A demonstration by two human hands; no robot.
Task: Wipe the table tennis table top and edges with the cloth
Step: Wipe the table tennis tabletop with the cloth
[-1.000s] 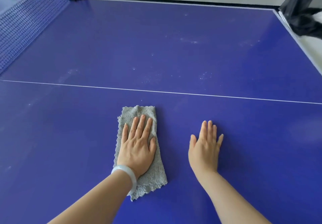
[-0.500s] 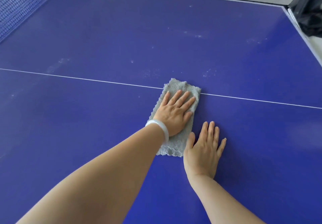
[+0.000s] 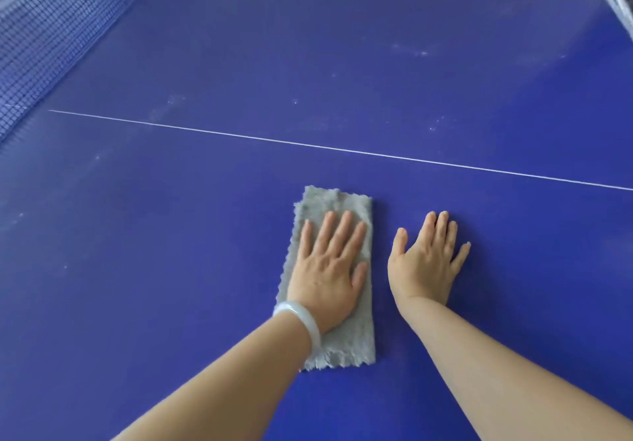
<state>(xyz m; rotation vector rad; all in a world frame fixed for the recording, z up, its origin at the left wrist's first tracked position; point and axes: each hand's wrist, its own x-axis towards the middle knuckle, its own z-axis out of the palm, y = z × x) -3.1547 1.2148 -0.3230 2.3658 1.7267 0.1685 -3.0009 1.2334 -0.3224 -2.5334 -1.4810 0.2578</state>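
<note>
Grey cloth (image 3: 346, 344) pinned flat under open left hand (image 3: 325, 276); right hand (image 3: 423, 266) open, bracing on table (image 3: 171, 286). Could bunch when pushed, or skip dust specks (image 3: 423, 53) beyond white line (image 3: 342, 150).

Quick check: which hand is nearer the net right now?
Left. The left hand presses flat on the cloth, on the side toward the net; the right hand lies flat on the table, farther from it.

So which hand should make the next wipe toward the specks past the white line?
Left. The left hand presses flat on the grey cloth, pointed toward the specks; the right hand rests bare on the table top beside it.
</note>
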